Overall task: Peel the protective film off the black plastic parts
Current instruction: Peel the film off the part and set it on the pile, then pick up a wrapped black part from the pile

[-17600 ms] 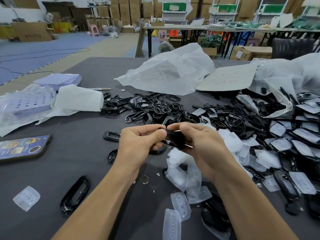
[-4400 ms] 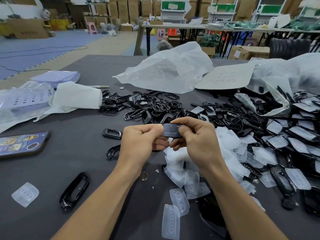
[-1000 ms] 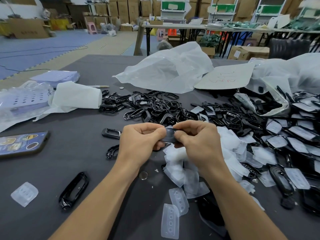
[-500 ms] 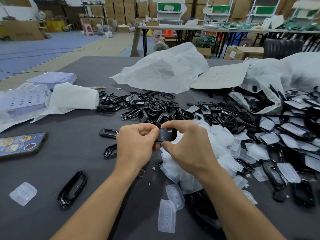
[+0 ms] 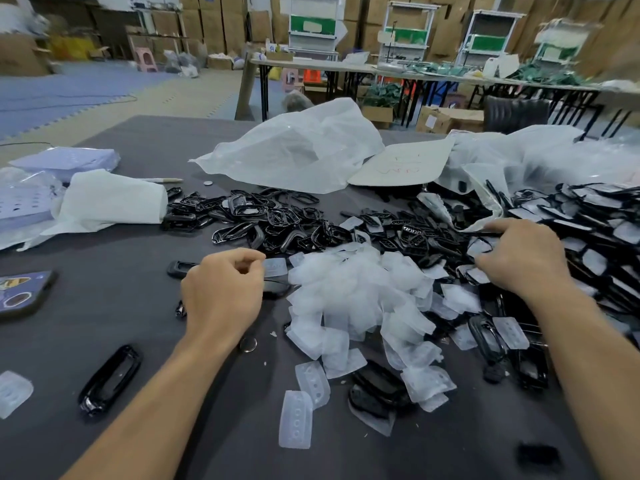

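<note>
Both hands are low over the bench (image 5: 104, 306), well apart from each other. In the left hand (image 5: 221, 292) the grip is curled nearly closed, and thumb and forefinger pinch one corner of a small clear film piece (image 5: 275, 267). This piece sticks out to the right of the fingertips, toward the film heap (image 5: 360, 292), a loose white pile between the two hands. Just under the left hand lies a black part (image 5: 277, 289) on the bench, its long axis going left to right; the hand hides most of it.

On the right hand (image 5: 519, 258) the fingers are bent and reach to the left, down into the covered parts (image 5: 606, 230), a pile of black pieces that still carry pale film. The fingertips touch pieces at the edge of this pile, but if the grip is closed on one of them I cannot tell.

Behind the film heap is a pile of bare black parts (image 5: 270, 220), lying in all directions. One long black frame (image 5: 110, 379) lies alone near the left forearm, its long axis tilted from near-left to far-right. A phone (image 5: 20, 292) lies at the left edge of the bench, and a crumpled plastic bag (image 5: 298, 150) lies at the far side.
</note>
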Demonstrator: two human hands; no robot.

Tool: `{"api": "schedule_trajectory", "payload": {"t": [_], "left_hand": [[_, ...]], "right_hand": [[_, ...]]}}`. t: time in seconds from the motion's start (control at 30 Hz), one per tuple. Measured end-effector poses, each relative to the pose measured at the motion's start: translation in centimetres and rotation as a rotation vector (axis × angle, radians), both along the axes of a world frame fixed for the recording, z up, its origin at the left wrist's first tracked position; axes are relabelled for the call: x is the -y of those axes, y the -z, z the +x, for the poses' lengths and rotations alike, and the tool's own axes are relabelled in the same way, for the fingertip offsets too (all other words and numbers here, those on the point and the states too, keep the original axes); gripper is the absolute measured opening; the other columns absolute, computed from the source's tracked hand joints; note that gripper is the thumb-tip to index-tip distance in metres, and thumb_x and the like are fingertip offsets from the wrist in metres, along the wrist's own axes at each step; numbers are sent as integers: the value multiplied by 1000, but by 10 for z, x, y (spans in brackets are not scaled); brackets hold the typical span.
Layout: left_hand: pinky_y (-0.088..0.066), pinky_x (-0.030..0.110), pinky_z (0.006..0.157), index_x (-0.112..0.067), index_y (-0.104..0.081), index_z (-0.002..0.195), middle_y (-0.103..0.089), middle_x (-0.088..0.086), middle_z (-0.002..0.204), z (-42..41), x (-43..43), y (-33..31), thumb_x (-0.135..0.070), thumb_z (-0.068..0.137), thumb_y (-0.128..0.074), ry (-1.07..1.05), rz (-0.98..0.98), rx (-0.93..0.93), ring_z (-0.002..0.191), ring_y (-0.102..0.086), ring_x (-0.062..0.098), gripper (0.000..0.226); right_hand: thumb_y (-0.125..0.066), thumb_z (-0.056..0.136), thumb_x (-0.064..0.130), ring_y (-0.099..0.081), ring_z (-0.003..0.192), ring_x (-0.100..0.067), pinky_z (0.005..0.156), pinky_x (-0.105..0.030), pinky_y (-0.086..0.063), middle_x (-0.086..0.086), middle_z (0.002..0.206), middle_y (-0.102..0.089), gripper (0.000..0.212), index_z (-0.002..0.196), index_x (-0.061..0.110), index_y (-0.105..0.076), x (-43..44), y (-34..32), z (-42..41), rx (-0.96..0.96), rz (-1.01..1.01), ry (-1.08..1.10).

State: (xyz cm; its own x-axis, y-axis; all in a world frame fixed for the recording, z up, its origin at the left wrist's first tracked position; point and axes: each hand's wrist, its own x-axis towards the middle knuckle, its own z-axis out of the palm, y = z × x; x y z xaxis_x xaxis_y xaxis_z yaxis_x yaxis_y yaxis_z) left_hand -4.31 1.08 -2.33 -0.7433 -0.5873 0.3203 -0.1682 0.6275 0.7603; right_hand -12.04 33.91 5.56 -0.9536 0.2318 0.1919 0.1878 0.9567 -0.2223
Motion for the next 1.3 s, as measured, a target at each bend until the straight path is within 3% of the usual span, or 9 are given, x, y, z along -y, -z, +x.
{"api": "schedule_trajectory", "payload": {"t": [0.13, 0.27, 0.37, 0.57, 0.77, 0.87, 1.0, 1.17, 1.3], "left_hand": [[-43, 27, 86, -40, -79, 108, -78, -17, 99, -2, 4, 6, -26, 84, -69, 27, -122, 89, 103, -69, 13, 30], [-32, 31, 118, -33, -72, 128, -64, -11, 141, -7, 11, 14, -17, 85, -69, 216, -162, 170, 144, -40, 9, 46], [-34, 30, 117, -34, -77, 117, -67, -14, 135, -9, 15, 19, -23, 86, -72, 234, -190, 148, 139, -44, 7, 33], [-42, 28, 109, -33, -84, 91, -76, -16, 109, -10, 17, 17, -19, 85, -77, 182, -137, -7, 121, -56, 4, 16], [-48, 41, 106, -32, -84, 96, -76, -9, 104, -7, 9, 15, -20, 85, -78, 157, -153, -44, 112, -62, 10, 17], [-46, 37, 98, -33, -83, 101, -79, -7, 99, -4, 6, 17, -26, 82, -80, 151, -279, -1, 101, -58, 9, 21], [-52, 31, 87, -37, -83, 96, -80, -11, 95, -5, 8, 15, -31, 86, -72, 212, -259, 142, 93, -70, 20, 16], [-50, 34, 88, -36, -80, 106, -78, -11, 105, 2, 1, 19, -24, 93, -66, 282, -322, 144, 105, -60, 20, 22], [-48, 26, 91, -34, -74, 122, -76, -9, 111, 16, -2, 20, -11, 85, -69, 299, -379, 39, 109, -62, 18, 44]], "right_hand": [[-64, 81, -3, -69, 93, -29, 100, -39, -55, -8, 90, -78, 48, 122, 20, -74, 49, 3, -5, -94, -138, -203], [-60, 88, 1, -69, 102, -27, 103, -41, -53, -6, 114, -77, 42, 121, 22, -75, 123, 11, -22, 39, -215, -402], [-61, 90, 8, -66, 114, -30, 104, -41, -51, -6, 120, -74, 34, 120, 18, -72, 161, 25, -44, 88, -104, -496], [-56, 85, -4, -65, 105, -30, 94, -36, -42, -7, 106, -73, 40, 113, 21, -71, 182, 44, -68, 77, 18, -436], [-53, 94, -1, -68, 84, -34, 72, -43, -55, -5, 84, -76, 29, 99, 15, -76, 165, 47, -54, -173, -396, -450], [-61, 98, 9, -72, 82, -11, 82, -30, -58, 14, 82, -75, 26, 111, 23, -78, 159, 46, -27, -327, -737, -487], [-70, 94, 4, -73, 70, -11, 66, -19, -55, 6, 76, -77, 23, 94, 26, -77, 160, 56, 12, -274, -1146, -522], [-69, 91, 2, -75, 72, -14, 71, -31, -61, 4, 75, -77, 22, 90, 22, -77, 169, 66, 37, -154, -1134, -583], [-73, 86, 2, -70, 90, 0, 84, -16, -54, 18, 87, -77, 26, 83, 26, -82, 178, 68, 53, -157, -936, -701]]}}
